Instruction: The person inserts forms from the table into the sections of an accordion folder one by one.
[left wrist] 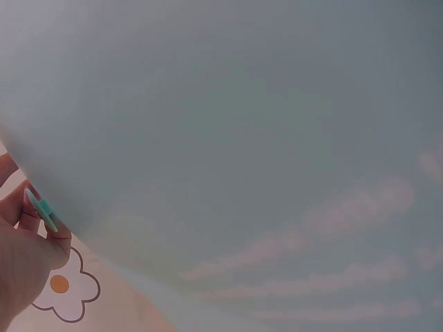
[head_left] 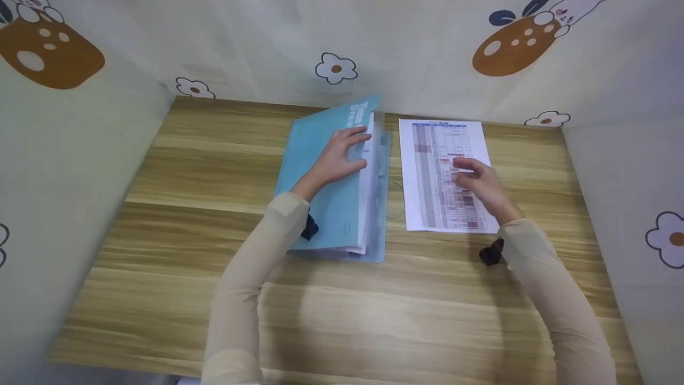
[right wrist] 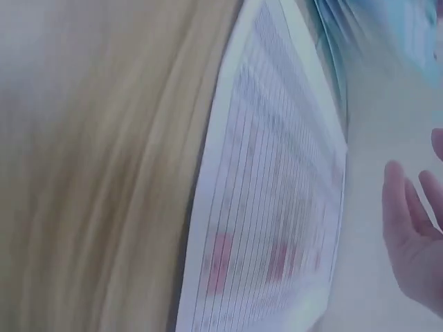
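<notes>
A light blue document folder (head_left: 326,160) lies on the table, its cover partly raised at the right side with white sheets (head_left: 368,176) showing inside. My left hand (head_left: 337,156) reaches over the cover to its right edge, fingers and thumb spread apart. In the left wrist view the cover fills most of the picture, and a small teal piece (left wrist: 43,209) shows by the fingers. Above a printed table sheet (head_left: 427,214) hovers my right hand (head_left: 478,184), fingers loosely bent and holding nothing. That hand also appears at the right wrist view's edge.
A wood-grain table (head_left: 187,176) carries everything. Patterned curtains (head_left: 256,48) stand at its back and sides. A thin cord (head_left: 396,182) lies between the folder and the sheet. Dark wrist cameras (head_left: 491,252) sit below the sleeves.
</notes>
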A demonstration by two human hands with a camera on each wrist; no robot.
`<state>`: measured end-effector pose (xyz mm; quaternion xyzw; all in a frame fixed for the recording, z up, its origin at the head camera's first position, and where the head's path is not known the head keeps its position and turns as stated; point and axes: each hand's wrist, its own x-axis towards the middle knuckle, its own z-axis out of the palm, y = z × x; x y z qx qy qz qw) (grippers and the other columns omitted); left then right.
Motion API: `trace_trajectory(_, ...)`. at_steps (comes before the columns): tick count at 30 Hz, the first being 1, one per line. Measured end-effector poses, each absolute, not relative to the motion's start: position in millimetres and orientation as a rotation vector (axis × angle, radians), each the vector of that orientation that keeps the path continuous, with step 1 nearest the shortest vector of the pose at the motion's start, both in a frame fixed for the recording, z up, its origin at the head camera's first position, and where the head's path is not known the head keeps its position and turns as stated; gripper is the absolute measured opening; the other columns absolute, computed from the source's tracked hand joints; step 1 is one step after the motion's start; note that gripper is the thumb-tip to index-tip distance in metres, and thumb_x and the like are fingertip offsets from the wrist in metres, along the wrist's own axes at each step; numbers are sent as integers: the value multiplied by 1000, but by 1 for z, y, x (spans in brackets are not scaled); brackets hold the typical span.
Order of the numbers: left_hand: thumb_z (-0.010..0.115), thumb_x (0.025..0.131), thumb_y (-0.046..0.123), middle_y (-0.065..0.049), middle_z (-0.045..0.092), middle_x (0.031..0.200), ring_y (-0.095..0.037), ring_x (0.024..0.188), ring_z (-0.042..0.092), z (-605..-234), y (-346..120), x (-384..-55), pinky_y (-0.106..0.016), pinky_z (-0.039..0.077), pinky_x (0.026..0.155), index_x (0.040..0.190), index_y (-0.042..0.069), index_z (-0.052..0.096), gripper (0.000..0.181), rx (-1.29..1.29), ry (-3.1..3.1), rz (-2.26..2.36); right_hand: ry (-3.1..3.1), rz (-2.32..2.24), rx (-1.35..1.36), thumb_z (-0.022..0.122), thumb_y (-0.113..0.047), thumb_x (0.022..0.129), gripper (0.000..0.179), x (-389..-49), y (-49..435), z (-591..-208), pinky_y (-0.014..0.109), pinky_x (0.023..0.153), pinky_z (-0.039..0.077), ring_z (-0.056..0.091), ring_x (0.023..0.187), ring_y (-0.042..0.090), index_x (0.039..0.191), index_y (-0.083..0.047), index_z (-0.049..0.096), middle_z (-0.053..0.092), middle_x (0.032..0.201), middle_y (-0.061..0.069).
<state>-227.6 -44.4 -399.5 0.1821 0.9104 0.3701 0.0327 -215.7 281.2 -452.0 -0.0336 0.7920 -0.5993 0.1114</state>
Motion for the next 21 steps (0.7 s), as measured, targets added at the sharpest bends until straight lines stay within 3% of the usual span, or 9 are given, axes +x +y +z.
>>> trace_trajectory(7,58,76,19,0,35,136,-17,118,28,-400,-45,-228,-33,30,93,126,12,50,51,601,2801,1172,2491,-1680,163,62,-7,78,54,-226,311,-467,34,93,30,36,115,28,128,-2,42,40,129,16)
trace_trajectory(11,55,76,15,-2,37,134,-18,116,30,-400,-46,-228,-32,30,91,124,10,51,48,651,2809,1184,2584,-1541,247,60,-3,79,60,-226,316,-467,39,98,22,27,120,34,132,3,33,31,134,21)
trace_trajectory(17,56,77,18,0,36,135,-17,118,29,-400,-45,-228,-33,29,93,125,10,51,49,620,2805,1172,2607,-1486,323,61,0,77,66,-230,325,-474,38,98,23,24,122,37,134,4,28,22,135,24)
trace_trajectory(21,57,77,19,1,34,136,-16,118,27,-400,-44,-228,-33,29,93,126,12,50,50,592,2803,1158,2685,-1336,320,64,-2,75,69,-231,328,-477,42,97,23,27,119,39,134,3,29,26,132,27)
